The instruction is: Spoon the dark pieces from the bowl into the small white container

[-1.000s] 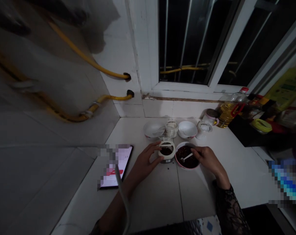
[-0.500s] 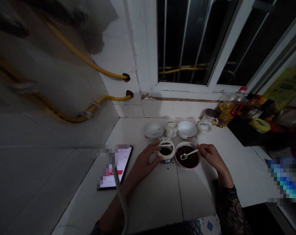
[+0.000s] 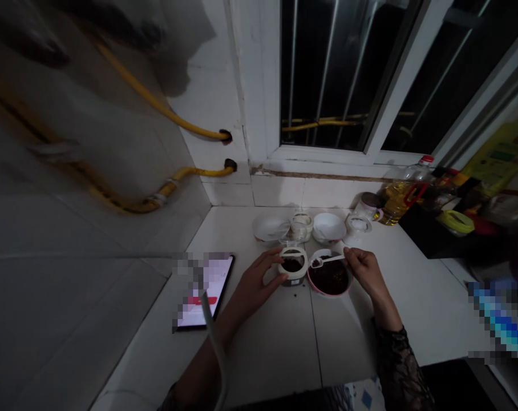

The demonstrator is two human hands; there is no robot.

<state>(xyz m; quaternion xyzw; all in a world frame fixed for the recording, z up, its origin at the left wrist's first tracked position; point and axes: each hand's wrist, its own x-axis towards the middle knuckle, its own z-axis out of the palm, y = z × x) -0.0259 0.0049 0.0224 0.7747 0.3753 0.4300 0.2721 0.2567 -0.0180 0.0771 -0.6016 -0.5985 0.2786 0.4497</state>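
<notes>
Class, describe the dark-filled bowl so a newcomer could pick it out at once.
Below the window is a white counter. On it, the bowl sits right of the jar the left hand holds, under the spoon in the right hand. Its dark contents set it apart from the two pale bowls behind.

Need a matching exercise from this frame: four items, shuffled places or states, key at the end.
Column one
1. small white spoon
2. round jar with a cream rim
3. flat dark-edged device with a lit screen
4. clear bottle with a red cap

Column two
A. lying on the white counter
B. between the thumb and fingers of the left hand
C. holding yellow liquid
D. held by its handle in the right hand

Pairs: 1-D, 2-B, 3-A, 4-C
</notes>
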